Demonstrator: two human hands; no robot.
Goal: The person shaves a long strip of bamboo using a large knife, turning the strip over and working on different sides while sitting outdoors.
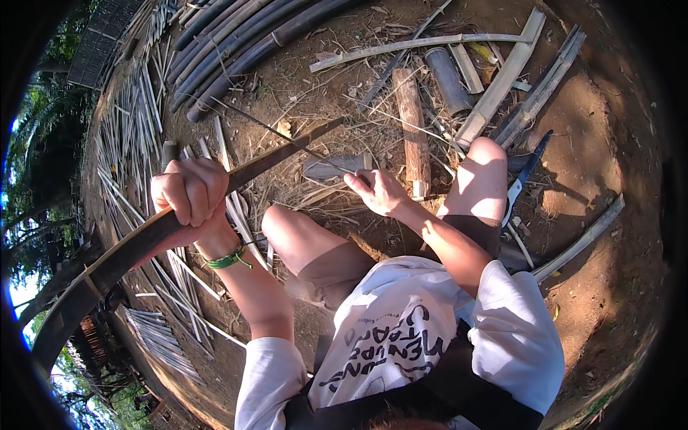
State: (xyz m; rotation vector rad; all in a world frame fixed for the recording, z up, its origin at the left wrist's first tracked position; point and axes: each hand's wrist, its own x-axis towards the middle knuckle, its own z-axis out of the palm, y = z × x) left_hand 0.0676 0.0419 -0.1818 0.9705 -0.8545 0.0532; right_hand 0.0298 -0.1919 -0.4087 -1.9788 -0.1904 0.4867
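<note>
My left hand (190,192) is closed round a long split bamboo strip (265,163), dark on its face and pale along one edge. The strip runs from in front of me past my left arm to the lower left rim. My right hand (376,192) is closed on the near end of a long, thin, dark tool (261,123). It may be a blade seen edge-on; its handle is hidden in my fingers. The tool slants away to the far left and crosses the strip near the strip's far end. Whether the two touch I cannot tell.
A wooden block (411,122) lies beyond my right hand, near a short dark bamboo piece (335,166). A knife (527,175) lies right of my right knee. Dark bamboo poles (247,50) lie far left, many thin strips (132,136) at left, and split lengths (502,82) far right.
</note>
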